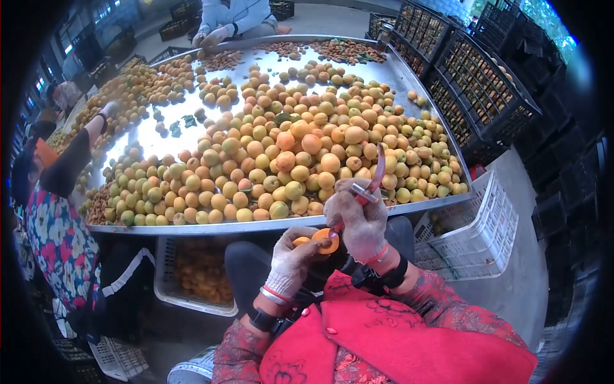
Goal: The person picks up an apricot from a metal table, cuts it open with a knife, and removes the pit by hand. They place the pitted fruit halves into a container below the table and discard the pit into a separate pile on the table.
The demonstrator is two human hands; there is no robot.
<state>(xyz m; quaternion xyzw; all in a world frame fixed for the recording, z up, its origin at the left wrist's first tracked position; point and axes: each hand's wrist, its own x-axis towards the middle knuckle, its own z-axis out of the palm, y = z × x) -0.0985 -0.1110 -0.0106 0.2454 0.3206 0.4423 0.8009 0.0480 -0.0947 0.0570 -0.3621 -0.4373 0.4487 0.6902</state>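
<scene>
Above my lap, my left hand (pixel 291 258), in a soiled white glove, is closed on a cut-open apricot (pixel 328 241) with its orange flesh showing. My right hand (pixel 359 221), gloved too, grips red-handled pliers (pixel 378 171) with a metal part near the knuckles. One curved handle sticks up past the fingers, while the lower end reaches to the apricot's cut face. Whether the pit is still inside, I cannot make out. Just beyond both hands, a large heap of whole apricots (pixel 281 160) covers much of the metal table (pixel 275 224).
Below the table edge, a white crate (pixel 164 275) holds apricot pieces; another white crate (pixel 476 237) stands at right. Black crates (pixel 476 89) of fruit are stacked at far right. Co-workers sit at left (pixel 64 249) and across the table (pixel 236 19). Pits (pixel 348 50) lie at the far edge.
</scene>
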